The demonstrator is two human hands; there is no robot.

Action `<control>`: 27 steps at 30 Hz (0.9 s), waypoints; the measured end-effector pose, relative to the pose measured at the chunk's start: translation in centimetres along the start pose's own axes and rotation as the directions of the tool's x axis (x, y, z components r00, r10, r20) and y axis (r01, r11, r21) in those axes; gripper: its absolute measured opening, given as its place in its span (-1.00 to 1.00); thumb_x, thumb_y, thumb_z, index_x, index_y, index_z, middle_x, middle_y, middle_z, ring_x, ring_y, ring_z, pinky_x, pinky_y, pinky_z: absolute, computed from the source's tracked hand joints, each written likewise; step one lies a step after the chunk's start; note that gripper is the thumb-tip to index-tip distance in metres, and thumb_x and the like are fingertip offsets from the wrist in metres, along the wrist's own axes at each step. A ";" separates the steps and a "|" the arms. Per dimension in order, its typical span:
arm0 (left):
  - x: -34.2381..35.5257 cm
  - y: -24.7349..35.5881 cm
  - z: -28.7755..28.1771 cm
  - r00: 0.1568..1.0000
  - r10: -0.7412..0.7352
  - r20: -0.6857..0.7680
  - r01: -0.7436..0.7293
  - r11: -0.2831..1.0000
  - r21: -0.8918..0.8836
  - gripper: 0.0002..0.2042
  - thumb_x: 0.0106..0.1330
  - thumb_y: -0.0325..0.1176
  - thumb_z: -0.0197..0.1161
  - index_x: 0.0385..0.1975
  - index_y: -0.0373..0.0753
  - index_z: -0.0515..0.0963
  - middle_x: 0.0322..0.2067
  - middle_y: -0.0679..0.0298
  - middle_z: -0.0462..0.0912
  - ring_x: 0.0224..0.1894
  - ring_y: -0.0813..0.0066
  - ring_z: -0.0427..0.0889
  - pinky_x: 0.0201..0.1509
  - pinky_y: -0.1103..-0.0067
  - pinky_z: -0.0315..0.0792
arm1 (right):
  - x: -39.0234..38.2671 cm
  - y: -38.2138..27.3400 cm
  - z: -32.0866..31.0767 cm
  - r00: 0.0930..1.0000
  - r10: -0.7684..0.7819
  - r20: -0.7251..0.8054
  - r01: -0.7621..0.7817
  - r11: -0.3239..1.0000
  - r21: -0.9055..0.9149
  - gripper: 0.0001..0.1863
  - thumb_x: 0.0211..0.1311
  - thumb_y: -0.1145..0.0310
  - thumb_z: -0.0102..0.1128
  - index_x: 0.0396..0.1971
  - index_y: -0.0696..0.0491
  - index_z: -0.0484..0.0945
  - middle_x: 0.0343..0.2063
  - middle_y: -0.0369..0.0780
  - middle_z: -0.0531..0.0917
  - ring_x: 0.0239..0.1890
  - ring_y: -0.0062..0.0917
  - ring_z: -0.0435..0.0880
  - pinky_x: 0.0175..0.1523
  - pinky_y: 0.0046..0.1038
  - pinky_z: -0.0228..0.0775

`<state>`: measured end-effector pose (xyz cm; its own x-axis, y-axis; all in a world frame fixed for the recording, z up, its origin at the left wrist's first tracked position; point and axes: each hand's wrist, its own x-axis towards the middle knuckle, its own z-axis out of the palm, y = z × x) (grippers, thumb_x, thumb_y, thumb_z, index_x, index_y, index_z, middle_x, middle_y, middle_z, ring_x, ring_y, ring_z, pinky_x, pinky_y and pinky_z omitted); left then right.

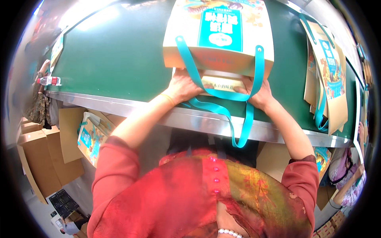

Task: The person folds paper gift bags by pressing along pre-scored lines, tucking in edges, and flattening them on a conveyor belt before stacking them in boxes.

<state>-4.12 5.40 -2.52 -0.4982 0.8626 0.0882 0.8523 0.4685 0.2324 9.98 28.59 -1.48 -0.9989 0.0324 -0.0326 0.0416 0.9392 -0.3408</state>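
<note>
A cream and tan cardboard gift box (220, 57) with a teal printed panel lies on the green work table in front of me. Teal ribbon handles (228, 95) are fixed to it by eyelets and loop down over the table's near edge. At the left of the box's near end is my left hand (183, 86), its fingers tucked under the edge. My right hand (258, 93) grips the right side of the same end, partly behind the ribbon. Between the hands a printed cream flap (222, 82) shows below the box edge. The fingertips of both hands are hidden.
The green table (115, 59) has a metal front edge (158, 112). Flat, unfilled gift boxes (331, 67) are stacked at the right. A water bottle (49, 81) lies at the far left. Cardboard cartons (49, 158) stand below left. Other people work at both sides.
</note>
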 end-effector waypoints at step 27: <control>0.3 2.5 -1.1 0.870 0.493 0.013 -0.489 0.859 0.151 -0.80 0.12 -0.27 0.21 -0.36 -0.21 0.42 -0.38 0.24 0.50 -0.29 0.35 0.56 -0.34 0.51 0.50 | 5.6 -2.4 -5.7 0.981 -0.178 -0.078 0.170 0.980 -0.107 -0.43 0.04 0.06 0.29 0.00 0.08 0.47 -0.03 -0.05 0.54 0.05 -0.22 0.50 0.10 -0.28 0.36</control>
<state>-2.34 6.60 -0.83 -0.0110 0.9839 0.1785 0.9999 0.0093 0.0102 4.21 28.51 4.55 -0.9888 -0.1089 0.1023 -0.1307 0.9622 -0.2389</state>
